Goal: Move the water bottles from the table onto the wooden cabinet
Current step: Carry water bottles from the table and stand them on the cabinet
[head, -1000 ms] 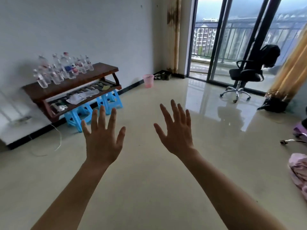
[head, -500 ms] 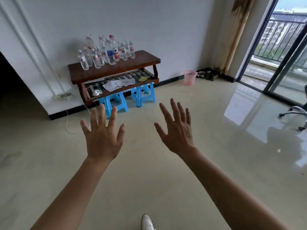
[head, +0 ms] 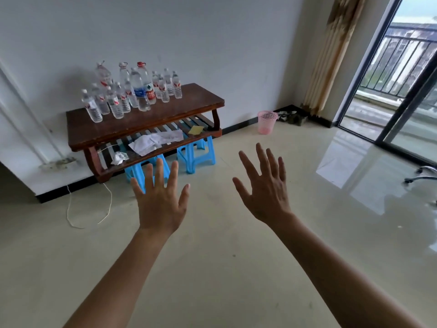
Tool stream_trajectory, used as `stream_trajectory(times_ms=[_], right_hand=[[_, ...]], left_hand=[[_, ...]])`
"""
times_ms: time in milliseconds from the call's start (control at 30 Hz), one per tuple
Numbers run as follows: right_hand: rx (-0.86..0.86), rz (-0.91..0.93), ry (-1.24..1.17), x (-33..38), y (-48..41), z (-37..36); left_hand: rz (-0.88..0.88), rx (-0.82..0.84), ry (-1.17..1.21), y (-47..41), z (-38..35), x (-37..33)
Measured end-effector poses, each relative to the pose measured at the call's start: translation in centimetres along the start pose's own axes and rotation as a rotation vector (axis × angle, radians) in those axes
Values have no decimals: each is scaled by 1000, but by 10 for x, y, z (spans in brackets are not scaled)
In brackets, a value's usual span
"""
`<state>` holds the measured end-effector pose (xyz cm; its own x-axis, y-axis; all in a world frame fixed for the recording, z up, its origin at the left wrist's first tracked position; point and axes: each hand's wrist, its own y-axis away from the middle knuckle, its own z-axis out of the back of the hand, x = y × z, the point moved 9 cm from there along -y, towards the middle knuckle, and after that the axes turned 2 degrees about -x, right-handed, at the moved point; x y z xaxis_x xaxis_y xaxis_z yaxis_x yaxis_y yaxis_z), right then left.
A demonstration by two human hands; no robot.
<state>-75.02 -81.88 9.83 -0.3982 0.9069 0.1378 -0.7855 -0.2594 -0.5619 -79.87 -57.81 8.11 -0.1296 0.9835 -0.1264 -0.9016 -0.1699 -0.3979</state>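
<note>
Most of the water bottles [head: 142, 95] carried red-and-white labels and one taller bottle a blue one [head: 139, 92], but the print was too small for me to read. They all stood upright in a cluster on the far left part of the wooden cabinet [head: 184, 102], against the white wall.

My left hand [head: 160, 204] and right hand [head: 267, 197] were both stretched out in front of me above the tiled floor [head: 212, 268], backs up, fingers straight and spread wide. Neither held or touched anything, and both were well short of the bottles. In the view, my left fingertips overlapped the nearer of the blue plastic stools [head: 196, 155] that stood under the cabinet.

On the cabinet's slatted lower shelf [head: 205, 123] lay crumpled white paper [head: 153, 142] and a yellow slip [head: 195, 130]. A white cord [head: 71, 209] looped on the floor near the cabinet's left end. To its right, by the wall, stood a pink wastebasket [head: 267, 121], with shoes [head: 290, 116] just beyond it below a beige curtain [head: 331, 55]. A sliding glass door [head: 402, 102] filled the far right, and the chrome base of an office chair [head: 423, 176] showed at the right edge.
</note>
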Motion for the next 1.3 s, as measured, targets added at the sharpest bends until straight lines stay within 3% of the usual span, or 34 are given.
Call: stream_trajectory(times_ms=[400,733,1067,1300], right_hand=[[83,18,-182,-42,-258,-212],[268,203,-287,24,-441,-355],[367,171,-221,75,-606,-510],[302,101,-199,81,-714,-579]], left_hand=[[183,80,-65,-259,-138,79],[296,72,-86,-401,-197,176],[282,94,-8,-588,-290,306],[305,175,95,-703,-353,367]])
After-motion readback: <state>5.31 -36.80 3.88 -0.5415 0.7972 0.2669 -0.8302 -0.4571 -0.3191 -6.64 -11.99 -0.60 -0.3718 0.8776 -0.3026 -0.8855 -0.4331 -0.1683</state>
